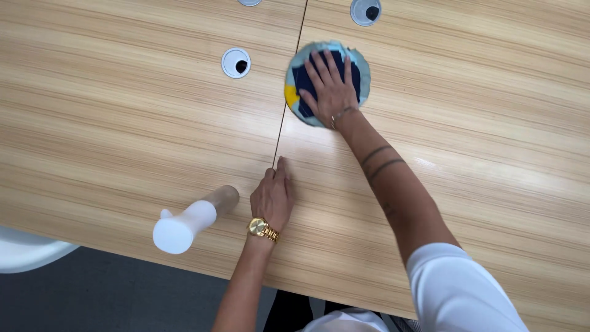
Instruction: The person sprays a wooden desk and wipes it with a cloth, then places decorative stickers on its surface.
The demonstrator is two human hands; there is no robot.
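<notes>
My right hand (332, 86) lies flat, fingers spread, pressing a round cloth (296, 86) against the wooden table (123, 123). The cloth is light blue at the edge, dark blue in the middle, with a yellow patch on its left side. My left hand (272, 197) rests on the table near the front, fingers together, right beside the seam between two tabletops. It holds nothing and wears a gold watch. A spray bottle (190, 221) with a white head and a tan body stands just left of that hand.
Round cable grommets (236, 62) sit in the tabletop at the back, another grommet (365, 10) at the top edge. A white chair (24, 255) shows at the lower left beyond the table's front edge, over a dark floor.
</notes>
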